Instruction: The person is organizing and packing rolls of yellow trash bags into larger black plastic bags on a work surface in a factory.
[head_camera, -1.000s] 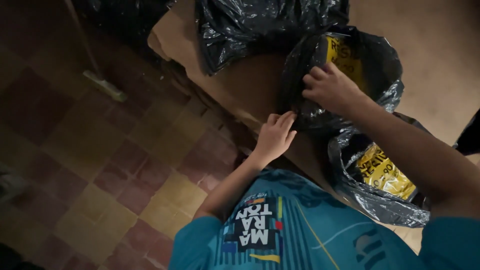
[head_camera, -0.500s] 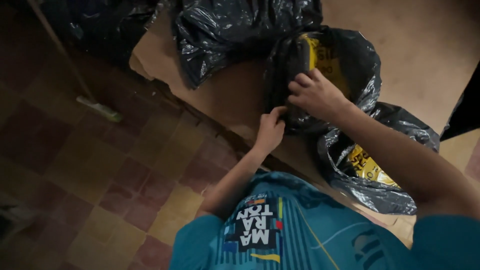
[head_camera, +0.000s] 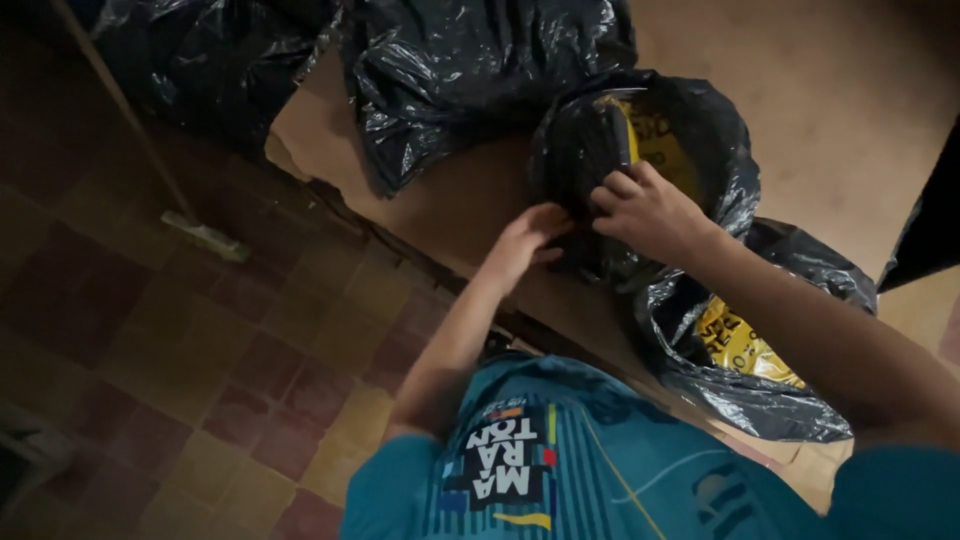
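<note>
Both hands' fingers (head_camera: 612, 190) pinch the black bag's rim (head_camera: 585, 150).

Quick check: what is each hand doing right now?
Left hand: fingers curled, pinching the black plastic bag at its edge.
Right hand: closed, gripping the same bag's rim.

Glossy black bags (head_camera: 470, 80); yellow packets (head_camera: 745, 345) with black print inside them. Tan bench (head_camera: 800, 110). Floor (head_camera: 170, 330) tiled in a dark red and ochre check. Teal shirt (head_camera: 600, 470), thinly striped.
</note>
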